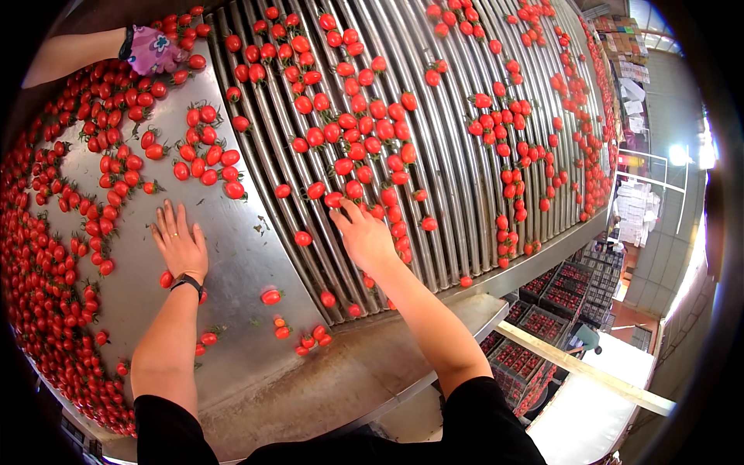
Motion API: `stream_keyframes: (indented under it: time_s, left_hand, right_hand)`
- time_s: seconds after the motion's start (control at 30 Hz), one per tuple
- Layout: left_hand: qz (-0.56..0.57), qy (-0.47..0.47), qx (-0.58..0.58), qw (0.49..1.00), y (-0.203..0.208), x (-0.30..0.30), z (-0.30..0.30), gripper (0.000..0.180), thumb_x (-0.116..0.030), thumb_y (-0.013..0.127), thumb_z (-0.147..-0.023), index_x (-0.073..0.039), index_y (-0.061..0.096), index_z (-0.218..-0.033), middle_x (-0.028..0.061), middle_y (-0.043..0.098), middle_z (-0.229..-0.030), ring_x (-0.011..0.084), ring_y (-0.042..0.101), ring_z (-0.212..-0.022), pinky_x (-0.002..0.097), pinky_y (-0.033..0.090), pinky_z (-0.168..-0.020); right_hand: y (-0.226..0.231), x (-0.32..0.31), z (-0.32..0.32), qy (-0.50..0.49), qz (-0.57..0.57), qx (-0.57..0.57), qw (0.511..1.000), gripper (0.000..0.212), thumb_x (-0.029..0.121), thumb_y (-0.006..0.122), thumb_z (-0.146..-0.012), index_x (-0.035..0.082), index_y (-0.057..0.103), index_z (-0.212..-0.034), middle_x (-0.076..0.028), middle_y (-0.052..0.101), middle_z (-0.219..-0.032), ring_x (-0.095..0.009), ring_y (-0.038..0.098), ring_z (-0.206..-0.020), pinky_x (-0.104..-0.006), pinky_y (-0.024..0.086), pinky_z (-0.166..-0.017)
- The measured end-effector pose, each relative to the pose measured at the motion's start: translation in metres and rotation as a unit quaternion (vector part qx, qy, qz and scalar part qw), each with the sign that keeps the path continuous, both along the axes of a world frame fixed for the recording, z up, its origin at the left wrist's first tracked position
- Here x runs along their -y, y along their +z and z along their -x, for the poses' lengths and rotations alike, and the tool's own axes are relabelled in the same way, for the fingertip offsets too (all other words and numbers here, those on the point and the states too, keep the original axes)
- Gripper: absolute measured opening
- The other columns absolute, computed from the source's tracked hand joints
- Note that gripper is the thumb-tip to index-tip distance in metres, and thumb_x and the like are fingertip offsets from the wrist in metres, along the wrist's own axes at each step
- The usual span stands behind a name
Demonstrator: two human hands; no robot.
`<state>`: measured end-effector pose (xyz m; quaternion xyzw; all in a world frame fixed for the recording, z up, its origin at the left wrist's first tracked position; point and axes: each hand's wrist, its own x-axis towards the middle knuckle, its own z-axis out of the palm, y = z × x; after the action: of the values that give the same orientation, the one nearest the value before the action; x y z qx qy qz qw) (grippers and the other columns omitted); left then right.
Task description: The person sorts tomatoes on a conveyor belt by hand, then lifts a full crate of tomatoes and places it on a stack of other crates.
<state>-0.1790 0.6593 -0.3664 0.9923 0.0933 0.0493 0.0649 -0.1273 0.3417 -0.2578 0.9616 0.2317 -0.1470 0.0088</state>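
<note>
My left hand (182, 246) lies flat on the smooth metal sheet (236, 256), fingers spread and holding nothing. Just beyond its fingertips sits a cluster of red cherry tomatoes (208, 155) with green stems. My right hand (366, 239) reaches over the metal rollers (271, 167), its thumb and fingertips bent at a cherry tomato (333, 199). More cherry tomatoes lie around that hand, and it covers part of the rollers beneath it.
Heaped cherry tomatoes (39, 287) cover the sheet's left side. At the upper left, another person's gloved hand (153, 50) is among tomatoes. Crates of tomatoes (531, 333) stand below the metal edge at right, near a wooden beam (581, 366) and another person (585, 339).
</note>
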Motion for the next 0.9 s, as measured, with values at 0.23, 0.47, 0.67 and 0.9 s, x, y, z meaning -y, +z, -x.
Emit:
stream_keyframes:
  time_s: [0.23,0.47,0.67,0.9]
  left_hand:
    - [0.010,-0.002,0.000,1.000,0.003,0.001,0.001,0.047,-0.023,0.044,-0.084,-0.005,0.036,-0.127,0.0126,0.024,-0.139,0.0310,0.022,-0.128,0.0483,0.015,-0.105]
    - [0.016,0.001,-0.017,1.000,0.001,-0.007,0.002,0.047,-0.022,0.044,-0.084,-0.005,0.036,-0.127,0.0131,0.023,-0.140,0.0309,0.020,-0.129,0.0483,0.014,-0.105]
    - [0.021,0.003,-0.020,1.000,-0.003,-0.003,-0.002,0.047,-0.022,0.044,-0.084,-0.005,0.036,-0.127,0.0127,0.023,-0.140,0.0303,0.019,-0.130,0.0478,0.015,-0.105]
    - [-0.026,0.014,-0.025,0.999,-0.014,-0.007,0.002,0.044,-0.023,0.039,-0.088,-0.006,0.035,-0.128,0.0111,0.023,-0.141,0.0289,0.020,-0.130,0.0470,0.016,-0.105]
  right_hand:
    - [-0.007,-0.011,-0.070,-0.051,-0.023,0.103,0.993,0.029,0.007,0.052,-0.075,0.010,0.052,-0.104,-0.008,0.050,-0.104,-0.028,0.057,-0.080,-0.0381,0.049,-0.064]
    - [0.003,-0.005,-0.079,-0.259,-0.277,-0.080,0.922,0.029,0.013,0.058,-0.078,0.010,0.053,-0.106,-0.006,0.056,-0.094,-0.018,0.057,-0.069,-0.0283,0.048,-0.056]
    - [0.025,0.006,0.033,-0.570,-0.698,-0.409,0.144,0.027,0.019,0.055,-0.085,0.008,0.048,-0.109,-0.008,0.058,-0.092,-0.009,0.047,-0.055,-0.0198,0.041,-0.049]
    - [0.137,0.067,0.078,-0.469,-0.591,-0.102,0.648,0.037,0.010,0.055,-0.084,0.011,0.040,-0.119,-0.006,0.059,-0.089,-0.007,0.049,-0.058,-0.0209,0.041,-0.048]
